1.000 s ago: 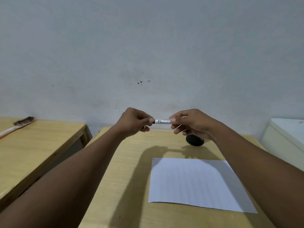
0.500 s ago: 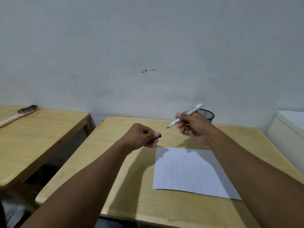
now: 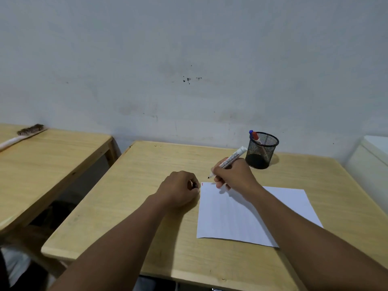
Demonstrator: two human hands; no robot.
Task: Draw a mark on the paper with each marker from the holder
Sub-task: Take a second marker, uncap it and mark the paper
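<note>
My right hand [image 3: 233,175] grips an uncapped white board marker [image 3: 231,160], its dark tip pointing down-left just above the top left corner of the white paper [image 3: 241,217]. A small red mark [image 3: 202,183] sits at that corner. My left hand [image 3: 180,191] rests on the desk beside the paper's left edge, fingers closed around the marker's black cap [image 3: 195,185]. At the back right stands a black mesh holder [image 3: 262,151] with a red marker [image 3: 255,137] and a blue marker [image 3: 251,132] inside.
The paper lies on a light wooden desk [image 3: 130,196] against a grey wall. A second desk [image 3: 42,164] at the left carries a brush [image 3: 23,134]. A white box [image 3: 371,160] stands at the right edge.
The hands pulled the cap off the marker and came apart. Both lowered to the desk; the right hand turned the marker tip down toward the paper's corner. My view tilted downward.
</note>
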